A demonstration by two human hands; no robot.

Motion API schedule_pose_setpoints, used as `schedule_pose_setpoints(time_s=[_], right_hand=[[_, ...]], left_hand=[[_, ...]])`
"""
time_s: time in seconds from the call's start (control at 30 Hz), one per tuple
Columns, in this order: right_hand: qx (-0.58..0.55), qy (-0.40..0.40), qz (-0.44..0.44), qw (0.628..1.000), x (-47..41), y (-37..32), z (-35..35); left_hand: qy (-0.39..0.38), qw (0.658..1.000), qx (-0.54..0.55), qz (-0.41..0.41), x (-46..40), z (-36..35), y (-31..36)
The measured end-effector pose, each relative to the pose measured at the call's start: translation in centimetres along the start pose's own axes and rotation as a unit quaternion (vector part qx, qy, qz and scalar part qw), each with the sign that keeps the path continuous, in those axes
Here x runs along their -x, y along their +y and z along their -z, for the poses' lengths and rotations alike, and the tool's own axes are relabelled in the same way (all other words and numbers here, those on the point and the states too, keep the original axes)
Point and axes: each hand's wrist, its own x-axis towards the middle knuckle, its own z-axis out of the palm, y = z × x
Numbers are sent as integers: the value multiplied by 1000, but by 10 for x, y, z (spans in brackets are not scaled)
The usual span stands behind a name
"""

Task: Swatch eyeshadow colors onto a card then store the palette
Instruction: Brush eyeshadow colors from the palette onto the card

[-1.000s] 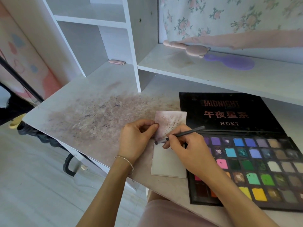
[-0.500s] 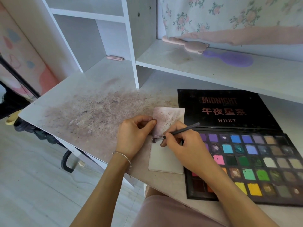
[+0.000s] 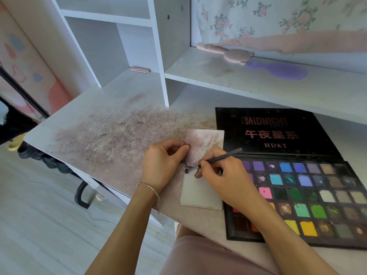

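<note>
Between frames the brush tip has slid from the stained upper half of the swatch card to the top left corner of its clean lower half, while both hands otherwise keep their places on the tabletop (image 3: 103, 124). A person's right hand (image 3: 224, 175) pinches the slim dark eyeshadow brush (image 3: 215, 159) in a pen grip, fingers closed narrowly round the handle, the bristles touching the pale lower panel of the card (image 3: 200, 191). At the card's left edge, the left hand (image 3: 162, 163) presses thumb and forefinger on the speckled upper panel, fingers curled and closed on that edge to hold it flat. An open eyeshadow palette (image 3: 297, 181), its black lid marked MIDNIGHT and HDKT folded back, lies just beside the card on the right, with the right wrist resting over its nearest pans. Purple, blue, green, yellow and brown pans show wear. Powder dust mottles the tabletop to the left of the card. On the shelf (image 3: 258, 84) above, a pink brush and a purple brush lie well apart from the work. By the look of it, swatching is under way on fresh card, and the palette is not yet closed or stored
</note>
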Motion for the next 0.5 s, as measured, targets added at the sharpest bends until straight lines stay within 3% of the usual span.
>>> schedule_pose_setpoints(time_s=[0.3, 0.5], right_hand=[[1, -1, 5, 1000, 0, 1, 0], [-78, 74, 8, 994, 1, 0, 2]], left_hand=[[-4, 1000, 5, 7, 0, 0, 0], [-4, 1000, 5, 14, 0, 0, 0]])
